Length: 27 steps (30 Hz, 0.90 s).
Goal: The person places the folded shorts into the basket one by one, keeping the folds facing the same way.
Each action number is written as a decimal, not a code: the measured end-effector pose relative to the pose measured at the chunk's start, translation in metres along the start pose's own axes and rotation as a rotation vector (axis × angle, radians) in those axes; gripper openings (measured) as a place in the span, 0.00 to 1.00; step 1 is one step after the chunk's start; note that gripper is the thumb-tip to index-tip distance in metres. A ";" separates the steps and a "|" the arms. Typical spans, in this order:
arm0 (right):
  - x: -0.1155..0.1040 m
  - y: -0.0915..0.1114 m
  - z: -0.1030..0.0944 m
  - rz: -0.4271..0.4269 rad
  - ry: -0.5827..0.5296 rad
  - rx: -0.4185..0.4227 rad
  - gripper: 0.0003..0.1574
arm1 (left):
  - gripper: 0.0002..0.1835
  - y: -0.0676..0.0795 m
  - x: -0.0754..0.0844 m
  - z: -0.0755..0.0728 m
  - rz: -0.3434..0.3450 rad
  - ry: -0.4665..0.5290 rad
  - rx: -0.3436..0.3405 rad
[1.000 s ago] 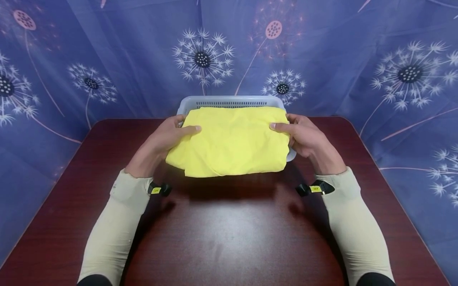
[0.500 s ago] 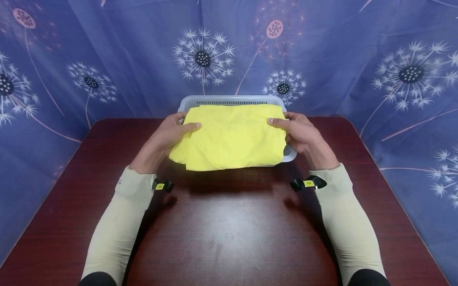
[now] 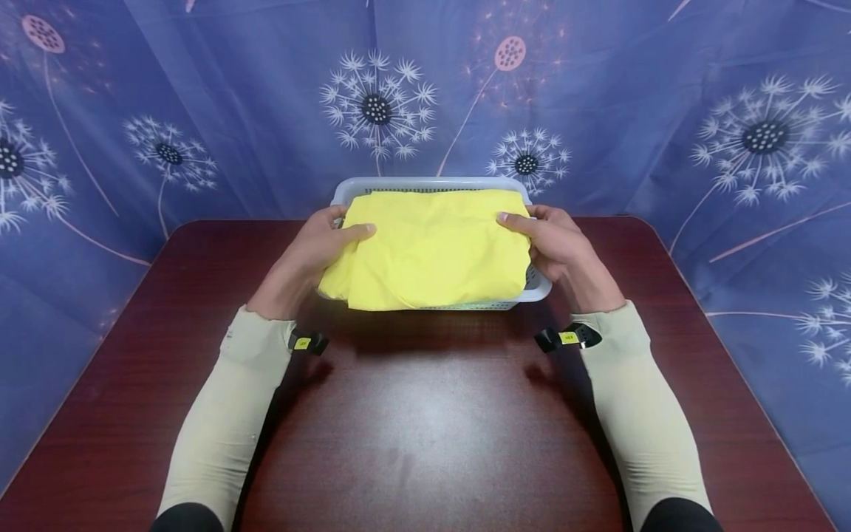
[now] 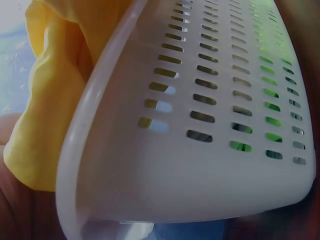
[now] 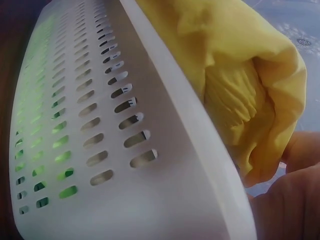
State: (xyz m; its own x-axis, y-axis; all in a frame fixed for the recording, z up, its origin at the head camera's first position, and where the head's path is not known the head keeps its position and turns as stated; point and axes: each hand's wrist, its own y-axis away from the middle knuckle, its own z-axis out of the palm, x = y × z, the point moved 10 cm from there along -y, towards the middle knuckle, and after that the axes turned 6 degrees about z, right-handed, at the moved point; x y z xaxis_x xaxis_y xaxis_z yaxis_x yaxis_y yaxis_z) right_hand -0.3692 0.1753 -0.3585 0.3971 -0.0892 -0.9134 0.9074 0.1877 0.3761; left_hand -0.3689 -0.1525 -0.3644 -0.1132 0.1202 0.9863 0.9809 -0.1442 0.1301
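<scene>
The left hand [image 3: 318, 247] grips the left edge of the folded yellow cloth [image 3: 428, 247], thumb on top and fingers curled beneath. The right hand [image 3: 557, 247] grips the right edge in the same manner. The cloth sits over the white slotted basket [image 3: 537, 290], covering most of its opening; its near fold overhangs the basket's front rim, and the far edge lies just inside the basket's back wall. The basket rests on the dark red table [image 3: 425, 428], against the blue dandelion-print backdrop [image 3: 199, 89].

Status: folding appears complete and the cloth is positioned above the basket. Remaining: lowering it fully inside and releasing both hands.

Change from the earlier frames: the cloth has moved away from the person, further over the basket, and the basket's front wall now shows beneath it.
</scene>
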 end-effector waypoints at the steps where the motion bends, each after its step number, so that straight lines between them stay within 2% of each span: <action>1: 0.000 0.000 0.000 0.000 -0.003 0.001 0.27 | 0.33 0.000 0.000 0.000 -0.002 0.001 0.003; 9: -0.002 -0.001 0.001 -0.004 -0.021 0.008 0.36 | 0.33 -0.003 -0.001 -0.001 -0.013 -0.006 0.036; 13: -0.003 -0.002 0.000 -0.001 -0.027 0.017 0.37 | 0.33 -0.004 -0.001 -0.001 -0.017 -0.011 0.051; 23: -0.005 -0.003 0.002 -0.014 0.011 0.005 0.45 | 0.33 -0.008 -0.003 -0.002 -0.036 -0.023 0.064; 27: -0.005 -0.005 0.002 -0.022 0.047 0.025 0.48 | 0.31 -0.010 -0.003 -0.003 -0.032 -0.024 0.062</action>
State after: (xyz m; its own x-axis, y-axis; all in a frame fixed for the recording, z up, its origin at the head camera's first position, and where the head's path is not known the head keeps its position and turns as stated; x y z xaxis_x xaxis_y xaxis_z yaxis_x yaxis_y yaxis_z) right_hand -0.3749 0.1732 -0.3558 0.3709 -0.0464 -0.9275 0.9190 0.1621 0.3593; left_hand -0.3787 -0.1543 -0.3687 -0.1418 0.1480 0.9788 0.9849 -0.0785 0.1545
